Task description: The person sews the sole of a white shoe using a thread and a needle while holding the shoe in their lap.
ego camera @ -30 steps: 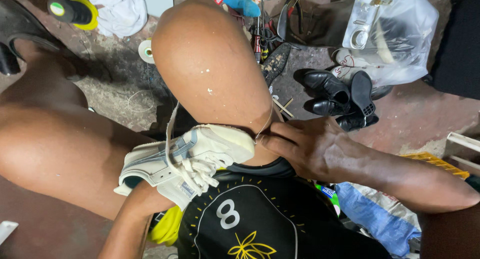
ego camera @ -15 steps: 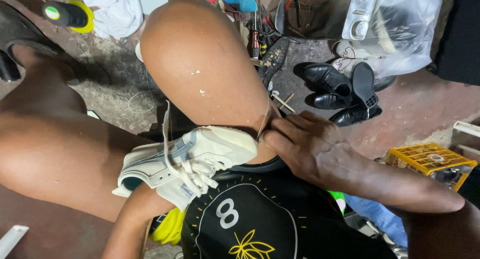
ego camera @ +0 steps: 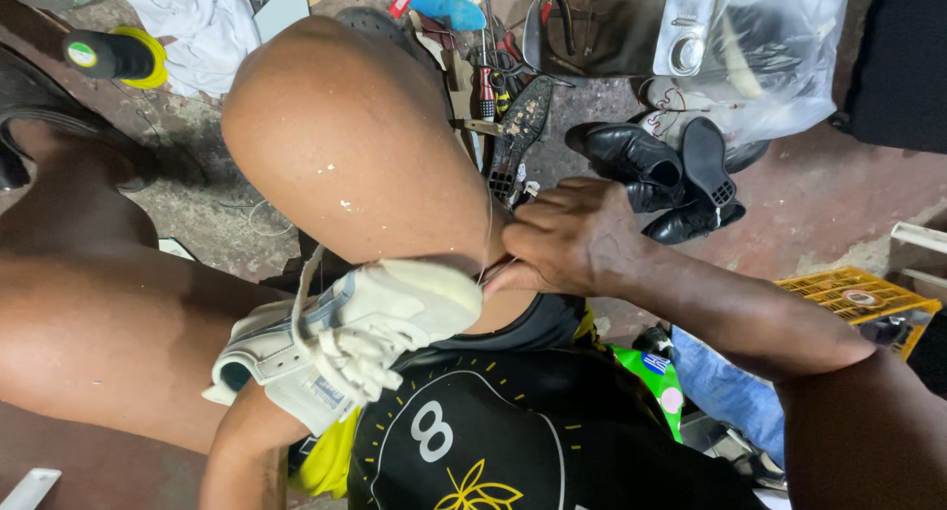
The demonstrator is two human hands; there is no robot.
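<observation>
A white lace-up sneaker (ego camera: 355,337) lies across my lap, toe to the right, wedged under my raised knee (ego camera: 355,145). My right hand (ego camera: 572,239) presses against the toe. Its fingers are pinched shut on a thin thread (ego camera: 490,219) that runs up along the edge of the knee. My left forearm (ego camera: 242,461) comes up from below and passes under the sneaker. The sneaker hides my left hand.
A pair of black dress shoes (ego camera: 651,165) lies on the concrete floor to the right, next to a clear plastic bag (ego camera: 779,46). Screwdrivers (ego camera: 486,86) and a loose black sole (ego camera: 518,135) sit beyond the knee. A yellow crate (ego camera: 853,293) is at right, white cloth (ego camera: 197,27) at top left.
My right hand has moved up and away from the lap, staying at the sneaker's toe with the thread now drawn upward. The sneaker's toe has tilted up a little.
</observation>
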